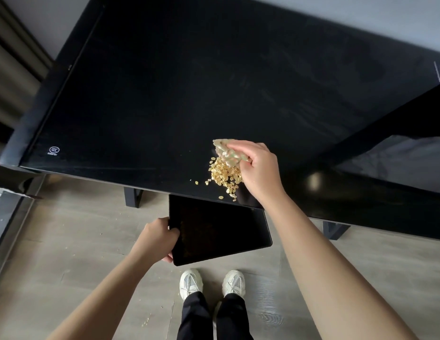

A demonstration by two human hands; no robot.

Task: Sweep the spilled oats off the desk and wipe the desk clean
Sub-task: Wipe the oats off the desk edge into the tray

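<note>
A pile of golden oats (224, 174) lies on the glossy black desk (165, 94), close to its near edge, with a few loose flakes trailing toward the edge. My right hand (257, 168) grips a crumpled pale cloth (227, 152) just behind and beside the pile. My left hand (156, 235) holds a flat black tray (219, 231) by its left edge. The tray sits below the desk's near edge, right under the oats.
Scattered oat flakes lie on the grey wood floor (79, 241) near my white shoes (211, 283). Black desk legs (133, 197) stand under the near edge. A lower dark shelf and a reflective surface (398, 158) are at the right.
</note>
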